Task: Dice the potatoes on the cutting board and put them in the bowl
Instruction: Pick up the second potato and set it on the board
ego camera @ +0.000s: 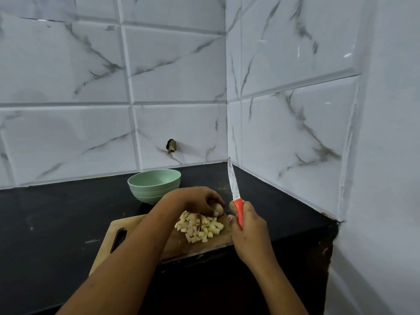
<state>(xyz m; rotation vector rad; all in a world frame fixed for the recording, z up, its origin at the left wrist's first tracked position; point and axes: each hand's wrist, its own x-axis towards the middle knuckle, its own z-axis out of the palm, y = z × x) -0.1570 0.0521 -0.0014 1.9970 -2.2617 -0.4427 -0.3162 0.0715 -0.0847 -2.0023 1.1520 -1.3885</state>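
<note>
A wooden cutting board (136, 226) lies on the black counter, with a pile of diced potato (200, 227) on its right half. My left hand (197, 201) reaches over the pile and curls its fingers round a whole potato (218, 208) at the board's far edge. My right hand (246, 226) grips a knife by its orange handle (239, 212), the blade (232, 178) pointing up and away. Another potato (232, 206) shows just behind the handle. A pale green bowl (154, 185) stands empty behind the board.
The black counter (56, 223) ends at marble-patterned tiled walls behind and to the right, forming a corner (227, 133). The counter's front edge runs just below the board. A small hole (171, 146) marks the back wall.
</note>
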